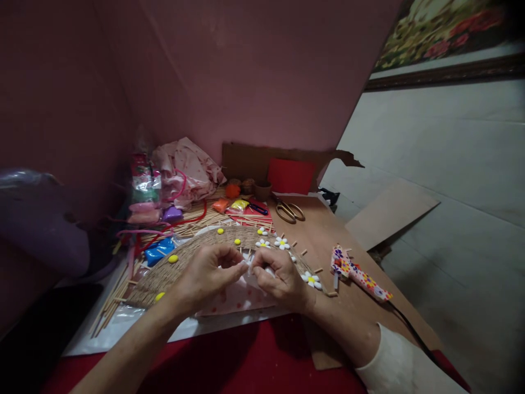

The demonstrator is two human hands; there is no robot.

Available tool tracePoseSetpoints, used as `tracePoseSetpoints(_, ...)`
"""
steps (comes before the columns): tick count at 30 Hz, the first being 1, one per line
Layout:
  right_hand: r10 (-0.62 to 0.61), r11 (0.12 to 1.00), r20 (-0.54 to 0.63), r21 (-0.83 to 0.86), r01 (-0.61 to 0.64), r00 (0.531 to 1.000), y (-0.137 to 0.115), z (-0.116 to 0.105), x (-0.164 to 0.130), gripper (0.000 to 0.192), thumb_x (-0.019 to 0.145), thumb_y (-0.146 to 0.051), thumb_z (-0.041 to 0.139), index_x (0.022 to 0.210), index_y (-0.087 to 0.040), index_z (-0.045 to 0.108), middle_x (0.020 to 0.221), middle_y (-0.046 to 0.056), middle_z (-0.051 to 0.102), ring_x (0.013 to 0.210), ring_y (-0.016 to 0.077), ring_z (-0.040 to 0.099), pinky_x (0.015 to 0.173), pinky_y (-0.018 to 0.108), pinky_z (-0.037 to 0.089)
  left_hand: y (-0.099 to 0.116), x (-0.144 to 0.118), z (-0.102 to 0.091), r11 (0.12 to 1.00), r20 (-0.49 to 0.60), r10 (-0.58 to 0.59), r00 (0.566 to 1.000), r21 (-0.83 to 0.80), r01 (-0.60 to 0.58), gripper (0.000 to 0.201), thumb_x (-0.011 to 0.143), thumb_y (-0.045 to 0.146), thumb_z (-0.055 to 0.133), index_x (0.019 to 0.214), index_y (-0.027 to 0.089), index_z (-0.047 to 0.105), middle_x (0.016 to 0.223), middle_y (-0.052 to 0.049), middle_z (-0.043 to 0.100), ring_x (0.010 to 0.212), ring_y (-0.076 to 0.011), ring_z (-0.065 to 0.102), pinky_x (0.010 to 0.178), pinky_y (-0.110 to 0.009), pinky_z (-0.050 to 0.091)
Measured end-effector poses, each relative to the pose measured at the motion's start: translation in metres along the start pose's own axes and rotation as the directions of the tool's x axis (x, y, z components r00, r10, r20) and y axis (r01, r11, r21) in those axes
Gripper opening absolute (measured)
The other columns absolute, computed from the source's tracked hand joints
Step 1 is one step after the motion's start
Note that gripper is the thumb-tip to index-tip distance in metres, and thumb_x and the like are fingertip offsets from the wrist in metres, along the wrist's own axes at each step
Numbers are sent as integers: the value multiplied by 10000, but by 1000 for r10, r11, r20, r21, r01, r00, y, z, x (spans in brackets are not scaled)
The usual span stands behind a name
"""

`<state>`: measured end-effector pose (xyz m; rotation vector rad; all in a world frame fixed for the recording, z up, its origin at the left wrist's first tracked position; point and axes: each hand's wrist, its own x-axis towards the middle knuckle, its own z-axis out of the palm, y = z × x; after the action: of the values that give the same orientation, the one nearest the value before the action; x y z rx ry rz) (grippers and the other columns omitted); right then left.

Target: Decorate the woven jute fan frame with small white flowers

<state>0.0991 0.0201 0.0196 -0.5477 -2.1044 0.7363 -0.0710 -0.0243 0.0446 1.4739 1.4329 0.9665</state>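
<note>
**Both hands pinch a small white piece over a twine-wrapped arch**

Centrally in the head view, the left hand [207,273] and the right hand [275,275] meet fingertip to fingertip, each with fingers drawn together and pinched on a small white piece [247,264] held between them. Its exact shape is too small and too covered to tell (only a pale sliver shows between the thumbs).

Just beneath the hands lies the twine-wrapped arch [192,253], a flat, tan, rope-textured band curved like a rainbow. Its long axis runs from about 8 o'clock to 3 o'clock across the table, with the hump of the curve pointing toward 12 o'clock, away from the person. Yellow dots [173,258] sit along the band, and white daisy flowers [281,242] with yellow centres cluster on its right part, at about 1 o'clock from the hands. Thin wooden sticks [107,306] poke out from under its left end.

At 3 o'clock from the right hand, well apart, a flower-patterned glue gun [359,273] lies on the brown cardboard sheet [328,230], nozzle toward the arch. Gold-handled scissors [289,211] rest at about 1 o'clock, farther back. Blue clay packets [159,250] lie at 10 o'clock from the left hand.
</note>
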Motion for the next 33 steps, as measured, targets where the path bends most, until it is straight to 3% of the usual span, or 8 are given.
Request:
tracePoseSetpoints(5,-4,1000,35,14,4,999,-2,-3,1,110,755,-175,453,654,-182,495,580,-32,486,521,89,435,522,210,345,1,-1,-2,996,55,-64,996,-56,67,221,649,340,669,738,143,628,551,34,560,375,-80,473,331,-194,401)
tracePoseSetpoints(10,-46,997,64,-57,50,997,-4,-4,0,114,753,-182,445,645,-187,483,563,-32,472,516,94,434,526,222,328,5,-3,-1,998,-2,21,1000,65,-21,130,620,247,667,688,139,642,540,21,565,467,-92,499,394,-176,384)
tracePoseSetpoints(13,-69,993,90,-93,77,994,-7,-4,-1,118,748,-176,437,637,-192,472,556,-32,471,511,96,430,526,223,331,7,-3,-3,998,16,24,1000,53,-25,96,596,218,671,649,142,648,535,23,570,485,-90,498,426,-179,388)
tracePoseSetpoints(16,-90,991,112,-84,100,990,-10,-5,-2,109,734,-151,432,641,-190,474,556,-32,480,508,91,430,526,218,336,6,-1,-7,997,125,-55,991,-52,62,148,569,254,706,634,138,642,531,18,577,459,-92,498,406,-182,387)
tracePoseSetpoints(19,-83,995,148,-47,90,986,-14,-6,-2,102,726,-143,433,649,-193,477,528,-52,441,471,79,386,494,210,310,4,0,-12,977,271,-129,954,-132,170,214,570,317,732,643,138,640,529,7,585,417,-89,487,369,-181,368)
tracePoseSetpoints(22,-76,997,185,-14,80,980,-17,-6,-2,99,714,-133,436,645,-198,466,516,-63,409,452,73,350,476,205,292,5,-1,-13,972,320,-146,936,-132,197,210,582,327,725,634,148,629,497,22,566,375,-80,454,345,-179,342)
tracePoseSetpoints(27,-121,992,203,-8,125,972,-18,-6,-1,92,688,-120,425,646,-198,448,529,-63,388,451,71,341,475,205,286,12,-6,-7,992,213,-120,970,67,108,25,593,182,612,604,159,613,470,42,538,397,-80,443,361,-169,297)
tracePoseSetpoints(33,-125,988,160,-75,138,979,-13,-5,-3,97,680,-108,430,661,-200,450,537,-64,386,471,78,347,516,218,304,12,-7,5,961,5,15,1000,277,-16,34,565,172,562,560,157,591,501,41,491,489,-94,417,437,-199,294)
